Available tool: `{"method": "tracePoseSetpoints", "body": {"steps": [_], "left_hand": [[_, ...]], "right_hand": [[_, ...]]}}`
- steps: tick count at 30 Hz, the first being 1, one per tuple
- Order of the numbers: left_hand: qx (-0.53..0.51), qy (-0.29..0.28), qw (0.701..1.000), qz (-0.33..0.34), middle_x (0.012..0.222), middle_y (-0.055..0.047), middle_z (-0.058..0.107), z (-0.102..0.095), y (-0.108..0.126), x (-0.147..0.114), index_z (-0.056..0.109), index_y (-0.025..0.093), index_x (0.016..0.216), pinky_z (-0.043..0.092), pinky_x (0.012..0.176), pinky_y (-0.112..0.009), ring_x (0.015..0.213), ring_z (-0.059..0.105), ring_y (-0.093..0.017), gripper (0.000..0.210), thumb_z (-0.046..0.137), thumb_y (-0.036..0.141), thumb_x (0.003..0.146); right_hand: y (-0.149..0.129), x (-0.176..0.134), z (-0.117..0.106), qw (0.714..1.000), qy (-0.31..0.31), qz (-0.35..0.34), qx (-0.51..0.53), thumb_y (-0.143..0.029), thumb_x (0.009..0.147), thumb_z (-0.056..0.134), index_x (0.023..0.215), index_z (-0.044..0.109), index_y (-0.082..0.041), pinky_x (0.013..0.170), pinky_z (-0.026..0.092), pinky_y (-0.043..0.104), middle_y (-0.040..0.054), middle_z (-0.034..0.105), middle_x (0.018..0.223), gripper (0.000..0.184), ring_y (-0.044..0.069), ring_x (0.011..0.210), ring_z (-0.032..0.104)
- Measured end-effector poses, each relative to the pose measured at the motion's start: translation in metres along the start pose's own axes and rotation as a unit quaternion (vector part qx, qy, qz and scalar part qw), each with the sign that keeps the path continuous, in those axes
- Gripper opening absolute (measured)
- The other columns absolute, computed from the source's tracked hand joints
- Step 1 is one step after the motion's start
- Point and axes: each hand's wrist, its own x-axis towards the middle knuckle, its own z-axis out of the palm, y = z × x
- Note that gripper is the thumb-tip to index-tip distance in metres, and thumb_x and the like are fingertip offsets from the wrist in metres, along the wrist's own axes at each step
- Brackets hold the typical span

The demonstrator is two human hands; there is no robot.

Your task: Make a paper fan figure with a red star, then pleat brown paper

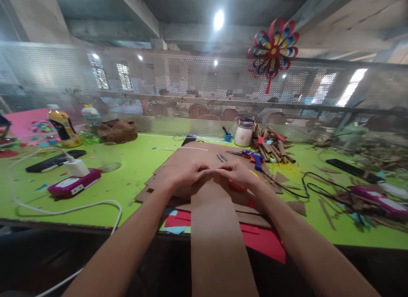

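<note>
A long strip of brown kraft paper runs from the table down over its front edge toward me. At its far end, my left hand pinches the paper, thumb and fingers together. Close beside it, my right hand pinches the same end, the fingertips of both hands nearly meeting. Under the hands lie stacked sheets of brown cardboard, with red paper sticking out at the front. Just beyond my right hand are scissors and a blue glue gun.
Left on the green table are a purple power strip with a white charger, a clear cup and a yellow bottle. A white jug and rolled paper pieces stand behind. Black cable and another purple power strip lie right.
</note>
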Motion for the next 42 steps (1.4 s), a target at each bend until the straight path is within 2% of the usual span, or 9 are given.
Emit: {"method": "tracePoseSetpoints", "body": {"steps": [3,7,11,16,26,30,33,39,42], "left_hand": [[-0.012,-0.011,1.000,-0.003,0.074,-0.004,0.060,0.002,-0.003,0.002,0.062,0.015,0.081,0.036,0.060,-0.023,0.067,0.049,-0.014,0.035,0.040,0.042,0.086],[-0.001,0.004,1.000,-0.006,0.074,-0.004,0.061,0.002,-0.001,0.003,0.064,0.016,0.082,0.036,0.062,-0.023,0.068,0.049,-0.015,0.033,0.042,0.040,0.085],[-0.029,-0.035,0.999,0.007,0.074,-0.003,0.060,-0.001,0.000,-0.001,0.064,0.017,0.086,0.035,0.059,-0.023,0.064,0.046,-0.013,0.033,0.040,0.040,0.086],[-0.021,-0.061,0.998,-0.014,0.056,-0.001,0.050,-0.006,-0.003,-0.002,0.063,0.016,0.081,0.031,0.053,-0.023,0.053,0.039,-0.012,0.030,0.041,0.036,0.085],[-0.048,-0.079,0.996,-0.016,0.061,0.000,0.048,-0.007,-0.009,0.000,0.064,0.014,0.085,0.033,0.057,-0.023,0.057,0.038,-0.011,0.026,0.044,0.031,0.083],[-0.083,-0.096,0.991,-0.034,0.062,0.000,0.049,-0.008,-0.014,0.001,0.063,0.014,0.086,0.033,0.059,-0.025,0.058,0.041,-0.012,0.022,0.046,0.028,0.082],[-0.113,-0.102,0.988,-0.021,0.061,0.000,0.048,-0.010,-0.019,0.002,0.063,0.015,0.086,0.033,0.059,-0.025,0.059,0.041,-0.012,0.021,0.048,0.028,0.082],[-0.221,-0.050,0.974,-0.004,0.063,0.002,0.046,-0.014,-0.024,-0.002,0.062,0.014,0.087,0.032,0.056,-0.023,0.056,0.038,-0.009,0.024,0.048,0.033,0.085],[-0.279,-0.042,0.959,-0.001,0.080,-0.003,0.056,-0.011,-0.021,-0.005,0.061,0.016,0.100,0.034,0.059,-0.024,0.064,0.044,-0.010,0.027,0.048,0.034,0.085]], "right_hand": [[0.002,0.001,0.000,1.000,-0.005,0.004,-0.022,-0.042,0.078,0.056,0.085,0.073,-0.013,0.058,0.043,0.022,0.0043,0.070,0.078,0.034,0.015,0.066,0.057],[-0.002,0.000,0.000,0.999,-0.010,-0.002,-0.050,-0.041,0.080,0.052,0.083,0.072,-0.013,0.054,0.039,0.020,0.0024,0.067,0.071,0.035,0.013,0.062,0.053],[0.001,0.000,-0.003,0.997,-0.013,0.005,-0.076,-0.040,0.082,0.050,0.075,0.069,-0.011,0.052,0.034,0.020,0.0002,0.059,0.062,0.035,0.010,0.056,0.046],[0.010,0.001,-0.009,0.999,-0.022,0.032,-0.035,-0.041,0.080,0.052,0.070,0.064,-0.011,0.050,0.031,0.020,-0.0024,0.051,0.058,0.034,0.008,0.053,0.040],[-0.001,-0.005,-0.017,0.988,-0.084,0.122,0.034,-0.048,0.077,0.055,0.072,0.058,-0.013,0.037,0.022,0.019,-0.0050,0.048,0.049,0.035,0.004,0.037,0.033],[-0.006,-0.007,-0.021,0.987,-0.079,0.125,0.066,-0.047,0.075,0.059,0.069,0.057,-0.013,0.040,0.026,0.018,-0.0062,0.045,0.049,0.035,0.004,0.039,0.036],[-0.004,-0.008,-0.023,0.985,-0.073,0.109,0.114,-0.045,0.075,0.061,0.072,0.061,-0.011,0.044,0.030,0.019,-0.0057,0.046,0.050,0.034,0.005,0.043,0.039],[0.006,-0.003,-0.016,0.954,0.036,0.065,0.291,-0.040,0.076,0.063,0.101,0.063,-0.015,0.061,0.044,0.024,0.0006,0.062,0.074,0.035,0.010,0.062,0.056],[0.002,0.000,-0.006,0.945,-0.015,0.039,0.324,-0.032,0.070,0.071,0.113,0.059,-0.021,0.070,0.048,0.028,0.0018,0.066,0.087,0.046,0.014,0.074,0.061]]}}
